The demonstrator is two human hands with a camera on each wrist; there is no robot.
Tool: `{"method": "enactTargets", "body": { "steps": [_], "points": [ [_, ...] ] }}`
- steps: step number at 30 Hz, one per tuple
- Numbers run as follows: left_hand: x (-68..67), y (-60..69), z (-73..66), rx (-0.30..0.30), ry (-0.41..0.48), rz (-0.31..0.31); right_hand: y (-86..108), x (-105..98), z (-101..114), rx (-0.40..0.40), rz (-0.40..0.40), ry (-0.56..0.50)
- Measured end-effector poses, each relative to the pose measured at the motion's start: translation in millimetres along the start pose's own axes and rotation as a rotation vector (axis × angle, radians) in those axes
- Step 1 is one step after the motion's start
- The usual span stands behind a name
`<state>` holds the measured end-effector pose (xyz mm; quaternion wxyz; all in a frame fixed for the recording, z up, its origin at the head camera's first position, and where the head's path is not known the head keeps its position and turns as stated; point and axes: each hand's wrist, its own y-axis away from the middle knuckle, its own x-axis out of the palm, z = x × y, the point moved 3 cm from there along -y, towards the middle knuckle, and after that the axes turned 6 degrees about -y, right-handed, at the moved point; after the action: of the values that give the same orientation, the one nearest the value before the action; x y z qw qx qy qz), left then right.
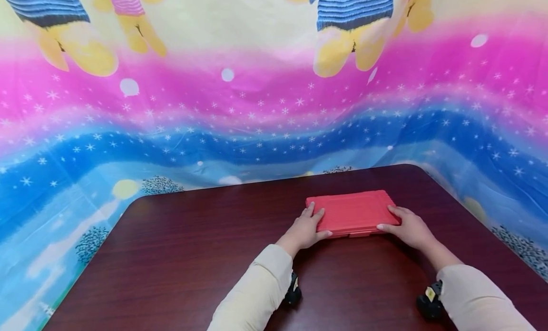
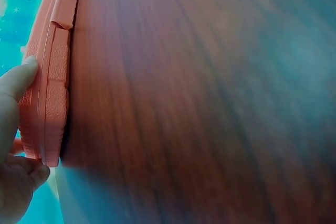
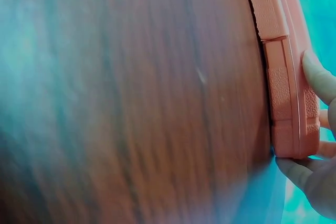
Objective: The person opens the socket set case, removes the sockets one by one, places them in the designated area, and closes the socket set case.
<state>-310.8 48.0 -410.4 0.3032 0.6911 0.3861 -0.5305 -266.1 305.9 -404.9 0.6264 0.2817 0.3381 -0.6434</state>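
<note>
A flat red plastic case (image 1: 351, 212), lid closed, lies on the dark wooden table toward its far right side. Its front edge carries latches, one latch (image 2: 65, 10) showing in the left wrist view and another latch (image 3: 266, 6) in the right wrist view. At the case's left end my left hand (image 1: 303, 229) grips it, thumb at the front edge and fingers around the side. My right hand (image 1: 410, 228) holds the opposite end in the same way, with a thumb on the front top edge. What is inside the case is hidden.
The brown tabletop (image 1: 192, 255) has rounded far corners. Behind and beside it hangs a colourful printed cloth (image 1: 257, 102) with snowflakes and bear figures. Small black devices sit at both wrists, one wrist device (image 1: 430, 302) under the right sleeve.
</note>
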Motion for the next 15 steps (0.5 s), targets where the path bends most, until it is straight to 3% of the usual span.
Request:
{"method": "enactTargets", "body": {
  "steps": [15],
  "points": [
    [-2.5, 20.8, 20.2, 0.010, 0.062, -0.048, 6.0, 20.2, 18.8, -0.024, -0.040, 0.012]
  ]
}}
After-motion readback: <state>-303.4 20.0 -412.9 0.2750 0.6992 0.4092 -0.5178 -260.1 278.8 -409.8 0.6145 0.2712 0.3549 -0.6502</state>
